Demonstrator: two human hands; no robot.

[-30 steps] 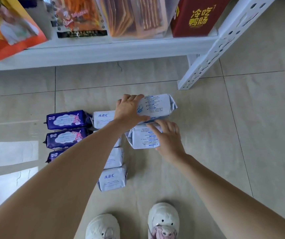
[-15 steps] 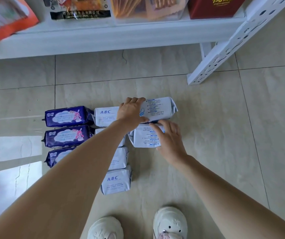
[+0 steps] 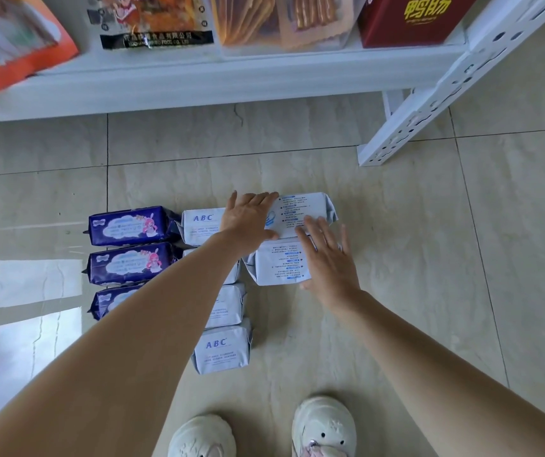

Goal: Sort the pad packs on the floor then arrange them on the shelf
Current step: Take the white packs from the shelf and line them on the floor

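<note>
Pad packs lie in columns on the tiled floor. Three purple packs (image 3: 132, 225) form the left column. White ABC packs (image 3: 221, 349) make the middle column, partly hidden under my left forearm. Two white packs lie printed side up on the right: a far one (image 3: 307, 211) and a near one (image 3: 279, 262). My left hand (image 3: 249, 219) rests flat, fingers spread, across the far pack's left end. My right hand (image 3: 328, 258) lies flat with fingers apart over the right ends of both packs, gripping nothing.
The white shelf board (image 3: 198, 84) runs across the top with snack bags (image 3: 155, 21) and a red box (image 3: 409, 18) on it. Its perforated white leg (image 3: 429, 107) slants down to the floor at the right. My white shoes (image 3: 325, 427) are at the bottom.
Both hands have flattened and spread their fingers. My right hand has slid forward from the near pack's edge onto the tops of both right packs. The packs stay where they were.
</note>
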